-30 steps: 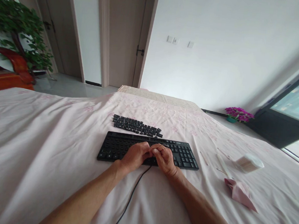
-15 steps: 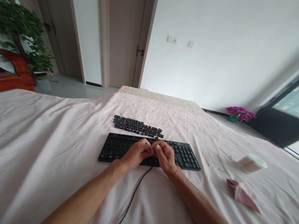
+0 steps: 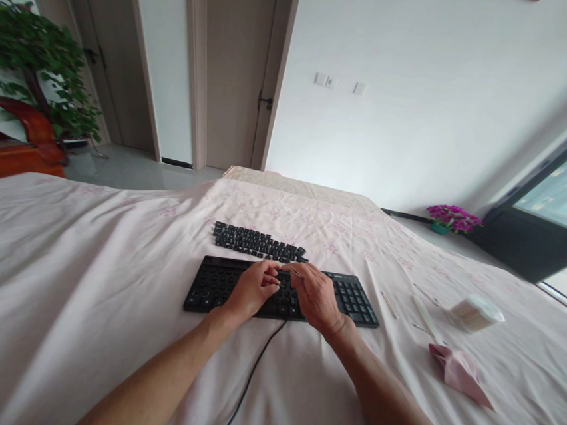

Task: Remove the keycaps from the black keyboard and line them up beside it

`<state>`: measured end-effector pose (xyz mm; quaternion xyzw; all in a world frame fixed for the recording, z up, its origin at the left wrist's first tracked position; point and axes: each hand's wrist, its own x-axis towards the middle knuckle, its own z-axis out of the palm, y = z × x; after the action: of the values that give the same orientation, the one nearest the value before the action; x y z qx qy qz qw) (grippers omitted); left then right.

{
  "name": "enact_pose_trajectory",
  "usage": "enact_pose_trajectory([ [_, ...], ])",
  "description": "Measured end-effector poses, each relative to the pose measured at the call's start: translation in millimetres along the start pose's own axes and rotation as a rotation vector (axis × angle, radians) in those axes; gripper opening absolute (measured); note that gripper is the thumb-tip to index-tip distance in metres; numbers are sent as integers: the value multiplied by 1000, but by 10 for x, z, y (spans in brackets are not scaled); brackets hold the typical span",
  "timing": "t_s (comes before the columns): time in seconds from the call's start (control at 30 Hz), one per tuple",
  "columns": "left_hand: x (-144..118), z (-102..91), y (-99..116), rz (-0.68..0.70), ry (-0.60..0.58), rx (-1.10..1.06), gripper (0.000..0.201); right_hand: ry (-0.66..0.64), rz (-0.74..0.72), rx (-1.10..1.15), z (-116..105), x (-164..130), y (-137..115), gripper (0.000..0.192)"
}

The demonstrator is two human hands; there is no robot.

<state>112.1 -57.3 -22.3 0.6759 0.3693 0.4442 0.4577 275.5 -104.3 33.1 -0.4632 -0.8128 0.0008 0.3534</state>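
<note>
Far L: green leafy plant [image 3: 36, 75] behind a red-brown wooden furniture piece [image 3: 13, 153], both beyond the edge of the pink sheet [image 3: 82, 273] that covers the bed. Behind, 2 doors in beige frames, the nearer door [image 3: 237, 68] w/ a dark handle.

Centre: black keyboard [image 3: 216, 286] lies flat on the sheet, its L half showing bare round sockets, caps off; number pad at R end has its keys on. Cable [image 3: 253, 370] runs from the near edge toward the camera, between the 2 forearms. Just beyond the keyboard, not touching it, a row of loose black keycaps [image 3: 255, 242] sits on the sheet.

Left hand [image 3: 250, 289] rests over the keyboard middle, fingers curled in, tips meeting those of the right hand [image 3: 316, 296]. Between them a thin pale stick [image 3: 292, 271] shows at the fingertips; both hands look pinched on it, but it's too small to tell exactly which fingers hold it.

R side: a few thin sticks [image 3: 387, 304] lie scattered on the sheet, then a round tub of cotton swabs [image 3: 474, 313], and nearer the camera a crumpled pink cloth [image 3: 458, 375]. Past the bed, purple flowers [image 3: 452, 217] in a teal pot by the dark window frame [image 3: 536, 243]
</note>
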Motion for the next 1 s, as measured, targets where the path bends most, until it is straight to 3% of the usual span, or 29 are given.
enact_pose_trajectory([
  [0.2, -4, -41, 14, -34, 44, -196, 40, -125, 233, -180, 130, 16, 5, 17],
  [0.5, 11, -55, 7, -44, 85, -202, 40, -193, 385, -34, 161, 115, 89, 11],
  [0.7, -7, -38, 24, -5, 118, -43, 28, -174, 481, -108, 180, 678, 405, 16],
  [0.83, -31, -13, 42, 48, 56, 79, 26, -201, 590, -236, 345, 1077, 630, 18],
  [1.0, -57, -24, 97, 69, 1, 137, 26, -237, 639, -318, 571, 1289, 856, 16],
])
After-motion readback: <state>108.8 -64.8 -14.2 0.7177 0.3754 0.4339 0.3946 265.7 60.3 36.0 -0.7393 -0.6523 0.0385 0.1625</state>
